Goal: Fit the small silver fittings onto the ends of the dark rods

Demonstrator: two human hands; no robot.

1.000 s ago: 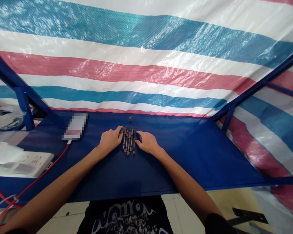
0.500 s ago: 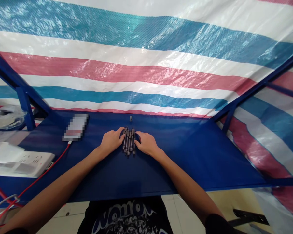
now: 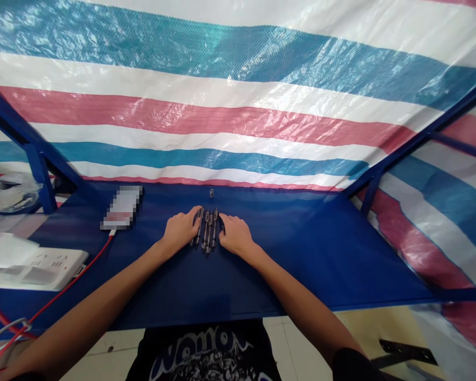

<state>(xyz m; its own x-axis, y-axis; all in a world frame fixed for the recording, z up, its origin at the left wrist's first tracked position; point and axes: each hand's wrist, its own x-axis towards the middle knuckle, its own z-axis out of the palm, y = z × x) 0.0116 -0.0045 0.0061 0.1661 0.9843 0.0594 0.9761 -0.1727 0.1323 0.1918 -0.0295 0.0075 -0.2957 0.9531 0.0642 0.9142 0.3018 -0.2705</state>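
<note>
Several thin dark metal rods with thicker ends (image 3: 209,231) lie side by side on the blue table (image 3: 301,243), pointing toward me. My left hand (image 3: 180,231) is at their left side. Its thumb and index finger close on the left rods (image 3: 199,228), which sit a little apart from the middle ones. At the right side rests my right hand (image 3: 237,234), fingers curved and thumb apart, with nothing in its grasp. Its fingertips are close to the rightmost rod; whether they touch it I cannot tell. Beyond the rods stands a small metal cylinder (image 3: 211,193).
A phone (image 3: 122,207) with a red charging cable (image 3: 87,263) lies on the left. Nearer that edge is a white power strip (image 3: 59,264) with clear plastic on it. Blue frame posts (image 3: 42,174) and a striped tarp (image 3: 230,121) enclose the table's back and sides.
The left rods have shifted slightly left with my left fingers, opening a narrow gap to the middle ones. My right hand has barely moved and its thumb is drawn back from the rods.
</note>
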